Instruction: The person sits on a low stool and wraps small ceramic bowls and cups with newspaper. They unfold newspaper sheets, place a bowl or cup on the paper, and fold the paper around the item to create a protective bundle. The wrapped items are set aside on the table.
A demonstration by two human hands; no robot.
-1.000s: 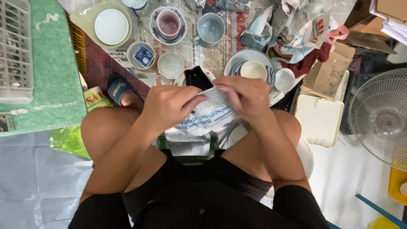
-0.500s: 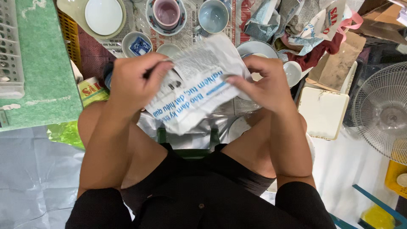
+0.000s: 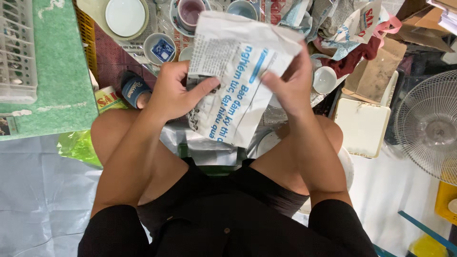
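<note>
While the person sits with knees apart, both hands grip one newspaper sheet [image 3: 238, 81] raised above the lap: the left hand [image 3: 173, 90] pinches its left edge, thumb on top, and the right hand [image 3: 290, 78] clasps the right edge, so the sheet stays taut and open. Beyond it, a small blue-patterned bowl [image 3: 159, 48] and a white plate [image 3: 125, 16] rest on papers spread over the floor

Newspaper sheet [image 3: 238, 76] hides whatever sits behind it; fan [image 3: 428, 126] cut by right edge, white basket [image 3: 16, 52] by left.
</note>
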